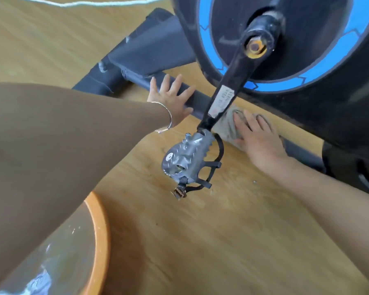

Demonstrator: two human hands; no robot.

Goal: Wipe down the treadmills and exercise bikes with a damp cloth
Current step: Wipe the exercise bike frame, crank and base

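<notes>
Your cloth (226, 124) lies on the bike's low frame bar (200, 101), just behind the crank arm (232, 81). It is pressed flat under your right hand (258, 139), whose fingers are straight and clasp nothing. Your left hand (170, 96) rests spread on the same bar, further along, holding nothing.

The toothed pedal (185, 154) hangs between your wrists. Sweep leftward and your knuckles or the cloth could snag on it, or the crank could swing.

The water basin (98, 231) sits on the floor (222, 231) under your left arm, where a drawn-back elbow could tip it.

The crank's white sticker (222, 101) carries red print, too blurred to read, as is the pedal's round label.
</notes>
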